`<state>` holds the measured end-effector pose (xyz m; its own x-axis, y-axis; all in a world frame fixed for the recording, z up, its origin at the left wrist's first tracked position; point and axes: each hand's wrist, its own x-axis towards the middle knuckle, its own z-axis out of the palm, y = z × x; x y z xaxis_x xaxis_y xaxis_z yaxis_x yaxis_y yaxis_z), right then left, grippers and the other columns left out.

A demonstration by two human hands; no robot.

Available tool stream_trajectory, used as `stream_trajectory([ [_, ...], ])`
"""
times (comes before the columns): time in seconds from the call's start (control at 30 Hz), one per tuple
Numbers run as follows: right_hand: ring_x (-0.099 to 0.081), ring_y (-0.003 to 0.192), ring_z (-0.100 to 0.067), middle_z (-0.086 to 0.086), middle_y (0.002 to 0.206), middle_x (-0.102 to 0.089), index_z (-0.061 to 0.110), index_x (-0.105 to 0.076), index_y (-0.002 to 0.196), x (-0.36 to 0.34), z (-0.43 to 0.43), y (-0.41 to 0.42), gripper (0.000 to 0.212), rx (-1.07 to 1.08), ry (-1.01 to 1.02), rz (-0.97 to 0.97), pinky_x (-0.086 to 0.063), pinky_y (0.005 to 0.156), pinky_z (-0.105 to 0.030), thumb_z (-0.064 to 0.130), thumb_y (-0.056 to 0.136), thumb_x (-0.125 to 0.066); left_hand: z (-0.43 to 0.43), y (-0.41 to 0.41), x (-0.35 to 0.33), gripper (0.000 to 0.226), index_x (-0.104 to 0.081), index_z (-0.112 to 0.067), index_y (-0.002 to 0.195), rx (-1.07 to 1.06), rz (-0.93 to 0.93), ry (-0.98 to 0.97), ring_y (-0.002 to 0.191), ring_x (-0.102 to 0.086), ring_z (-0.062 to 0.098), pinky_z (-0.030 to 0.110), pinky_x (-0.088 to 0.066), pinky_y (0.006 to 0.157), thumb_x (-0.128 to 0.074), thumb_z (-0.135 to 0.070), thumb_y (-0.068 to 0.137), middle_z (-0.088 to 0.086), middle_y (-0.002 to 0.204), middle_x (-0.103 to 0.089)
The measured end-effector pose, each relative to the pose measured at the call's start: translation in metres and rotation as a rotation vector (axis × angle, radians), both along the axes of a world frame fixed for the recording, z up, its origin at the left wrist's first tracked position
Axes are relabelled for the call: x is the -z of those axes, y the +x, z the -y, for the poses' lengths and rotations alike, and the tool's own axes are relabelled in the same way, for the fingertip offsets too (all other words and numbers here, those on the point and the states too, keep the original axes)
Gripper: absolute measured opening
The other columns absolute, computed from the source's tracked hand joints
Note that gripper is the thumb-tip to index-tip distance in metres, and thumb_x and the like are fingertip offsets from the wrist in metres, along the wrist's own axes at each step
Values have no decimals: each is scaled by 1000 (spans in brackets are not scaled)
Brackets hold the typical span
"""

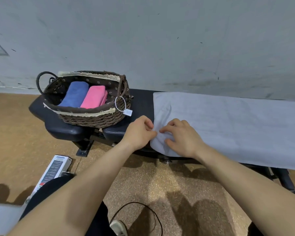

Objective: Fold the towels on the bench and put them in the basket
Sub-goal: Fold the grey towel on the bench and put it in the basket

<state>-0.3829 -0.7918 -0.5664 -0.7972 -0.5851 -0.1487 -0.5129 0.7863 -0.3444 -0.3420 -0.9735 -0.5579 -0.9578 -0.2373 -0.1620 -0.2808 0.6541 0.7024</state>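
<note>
A pale blue towel [232,123] lies spread flat along the black padded bench [141,101], its near edge hanging over the front. My left hand [140,133] pinches the towel's near left corner between thumb and fingers. My right hand [180,137] lies on the same corner just to the right, fingers curled into the cloth. At the bench's left end stands a dark wicker basket [92,118] with a loop handle and a white tag. Inside it lie a folded blue towel [75,94] and a folded pink towel [94,97] side by side.
A grey wall runs close behind the bench. The floor [160,184] is brown speckled mat. A white printed box [53,171] lies on the floor at the left, beside my dark-clad knee. A thin black cord [143,212] loops on the floor near my shoe.
</note>
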Motion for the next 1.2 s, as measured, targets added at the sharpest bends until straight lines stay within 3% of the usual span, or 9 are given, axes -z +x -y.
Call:
stream_trajectory([
  [0.13, -44, 117, -21, 6, 126, -48, 34, -59, 130, 0, 3, 3, 40, 18, -55, -13, -41, 100, -37, 39, 91, -57, 8, 4, 0, 23, -58, -19, 91, -16, 47, 47, 55, -63, 5, 14, -47, 52, -76, -9, 81, -3, 76, -65],
  [0.27, -54, 103, -19, 7, 105, -55, 28, -58, 105, -7, 15, 15, 32, -29, -194, -41, -46, 86, -37, 47, 81, -66, 3, 4, -4, 21, -59, -11, 95, -118, 46, 266, 50, -66, 13, 23, -53, 50, -73, -2, 81, 7, 76, -68],
  [0.4, -52, 88, -13, 12, 97, -53, 28, -45, 97, -10, 24, 28, 56, -15, -190, 14, -45, 71, -35, 68, 67, -70, -2, 1, -12, 14, -61, -10, 100, -192, 97, 456, 62, -73, 18, 25, -57, 55, -65, -5, 88, 11, 87, -72],
  [0.53, -58, 86, -17, 10, 90, -60, 27, -47, 96, -1, 21, 24, 30, 82, -255, 21, -46, 69, -36, 45, 82, -68, -6, -1, -18, 9, -65, -11, 96, -160, 129, 531, 72, -76, 23, 28, -58, 61, -57, -9, 93, 12, 88, -75],
  [0.7, -64, 85, -16, 11, 82, -65, 31, -58, 87, -4, 4, 10, 7, 163, -319, 95, -52, 76, -37, 32, 86, -66, -6, -17, -7, 7, -64, -26, 92, -127, -58, 178, 77, -71, 15, 34, -59, 71, -62, -20, 89, -4, 80, -72],
  [0.83, -61, 72, -6, 13, 69, -64, 32, -60, 80, -6, -15, 2, 13, 215, -323, 100, -52, 69, -37, 40, 89, -66, -18, -50, -1, 14, -60, -22, 104, -103, -143, 56, 89, -61, 14, 27, -48, 75, -57, -17, 91, -5, 93, -63],
  [0.9, -60, 71, -5, 13, 68, -64, 31, -61, 81, -6, -24, -1, 14, 246, -311, 87, -53, 67, -37, 41, 90, -65, -25, -82, -1, 23, -57, -20, 114, -89, -181, -78, 99, -58, 21, 33, -47, 81, -50, -14, 93, 1, 110, -59],
  [1.03, -61, 74, -7, 14, 68, -63, 31, -61, 81, -8, -43, -12, 13, 299, -289, 68, -49, 62, -32, 40, 90, -64, -26, -145, 1, 40, -47, -19, 134, -154, -36, -307, 118, -52, 35, 43, -44, 90, -42, -11, 96, 11, 137, -43],
  [1.2, -62, 80, -11, 16, 70, -61, 31, -60, 84, -12, -64, -26, 13, 315, -246, 62, -42, 60, -30, 43, 91, -61, -11, -183, 5, 33, -60, -18, 126, -140, 148, -479, 120, -51, 37, 47, -48, 97, -48, -21, 94, 12, 134, -44],
])
